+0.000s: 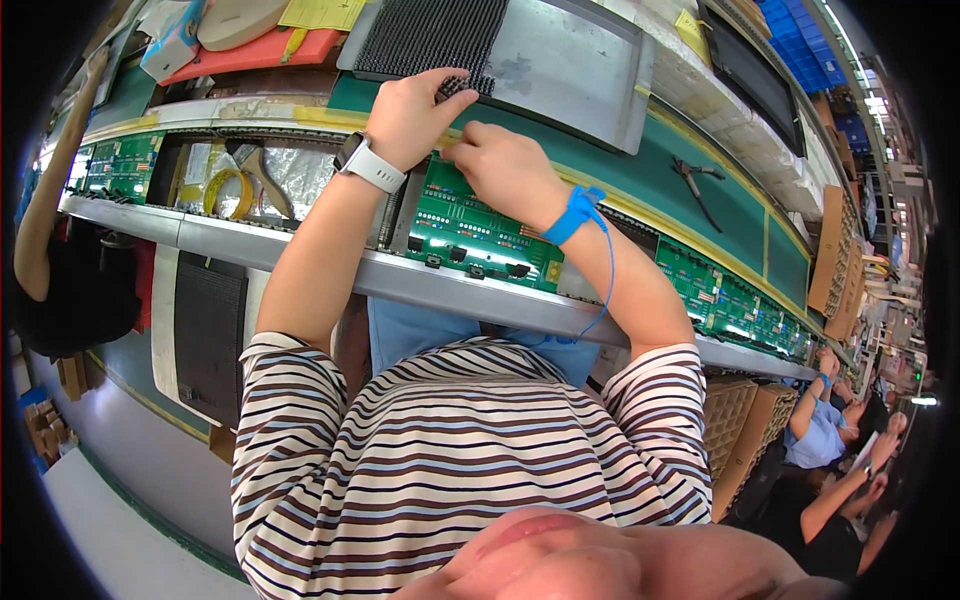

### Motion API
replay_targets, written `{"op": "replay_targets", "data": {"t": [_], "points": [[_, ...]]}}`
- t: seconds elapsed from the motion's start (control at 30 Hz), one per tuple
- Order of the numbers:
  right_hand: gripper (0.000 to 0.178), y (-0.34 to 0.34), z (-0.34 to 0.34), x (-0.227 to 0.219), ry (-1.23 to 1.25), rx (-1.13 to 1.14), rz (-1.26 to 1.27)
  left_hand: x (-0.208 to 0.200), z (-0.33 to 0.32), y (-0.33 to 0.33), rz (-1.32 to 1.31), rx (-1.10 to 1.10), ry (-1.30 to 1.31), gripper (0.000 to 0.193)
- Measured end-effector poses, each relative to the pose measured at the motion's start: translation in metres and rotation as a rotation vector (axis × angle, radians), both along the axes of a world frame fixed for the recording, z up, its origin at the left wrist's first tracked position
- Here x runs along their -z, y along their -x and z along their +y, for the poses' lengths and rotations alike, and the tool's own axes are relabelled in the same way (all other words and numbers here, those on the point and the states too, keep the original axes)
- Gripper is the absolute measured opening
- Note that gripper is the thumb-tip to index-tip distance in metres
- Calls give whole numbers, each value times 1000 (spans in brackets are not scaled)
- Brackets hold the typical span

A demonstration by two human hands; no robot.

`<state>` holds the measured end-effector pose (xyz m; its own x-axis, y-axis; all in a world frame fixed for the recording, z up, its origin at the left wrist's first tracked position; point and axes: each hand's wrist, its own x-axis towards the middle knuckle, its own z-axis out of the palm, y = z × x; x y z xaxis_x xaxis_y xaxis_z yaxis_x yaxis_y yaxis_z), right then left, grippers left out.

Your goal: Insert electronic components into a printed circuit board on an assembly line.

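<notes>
My left hand [412,112], with a watch on its wrist, is at the near edge of a grey metal tray [570,65]. Its thumb and forefinger curl round a cluster of small black components [455,88]. Many more black parts [425,38] stand in dense rows on the tray's left side. Just below, my right hand [505,172] has its fingers bent together over the upper part of a green circuit board [465,235]. What its fingertips hold, if anything, is hidden. A blue wrist strap [578,215] with a coiled cord circles that wrist.
A metal rail [430,285] runs along my side of the line. More green boards [725,295] lie to the right. Pliers [697,185] rest on the green bench; a brush [262,180] and yellow tape roll [228,193] lie left. Other people work at both sides.
</notes>
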<state>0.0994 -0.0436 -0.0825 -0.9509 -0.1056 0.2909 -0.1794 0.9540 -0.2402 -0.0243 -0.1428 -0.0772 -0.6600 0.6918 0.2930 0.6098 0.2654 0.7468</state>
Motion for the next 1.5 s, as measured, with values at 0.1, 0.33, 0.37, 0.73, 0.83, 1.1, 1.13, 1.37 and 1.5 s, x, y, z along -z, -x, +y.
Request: {"op": "replay_targets", "data": {"t": [0.1, 0.33, 0.37, 0.73, 0.83, 1.1, 1.13, 1.37, 1.5], "points": [[15, -1, 9, -5, 291, 147, 51, -14, -3, -4, -128, 7, 83, 30], [25, 11, 11, 5, 988, 219, 122, 10, 3, 0, -378, 215, -142, 36], [24, 12, 10, 6, 1118, 195, 120, 9, 2, 0, -379, 213, -143, 36], [16, 17, 32, 6, 1569, 241, -138, -8, -2, 1, -190, 147, 59, 36], [15, 17, 35, 4, 1609, 274, -260, 3, -3, 11, 109, -60, -31, 33], [18, 33, 22, 13, 509, 22, -185, 4, -2, 13, 157, -113, -75, 35], [19, 34, 20, 12, 411, 41, -230, 4, -3, 12, 149, -110, -61, 35], [16, 29, 4, 5, 185, 68, -228, 2, -2, 8, 120, -90, -57, 33], [14, 31, 4, 11, 119, 55, -136, -1, 1, 8, 95, -71, -71, 31]]}}
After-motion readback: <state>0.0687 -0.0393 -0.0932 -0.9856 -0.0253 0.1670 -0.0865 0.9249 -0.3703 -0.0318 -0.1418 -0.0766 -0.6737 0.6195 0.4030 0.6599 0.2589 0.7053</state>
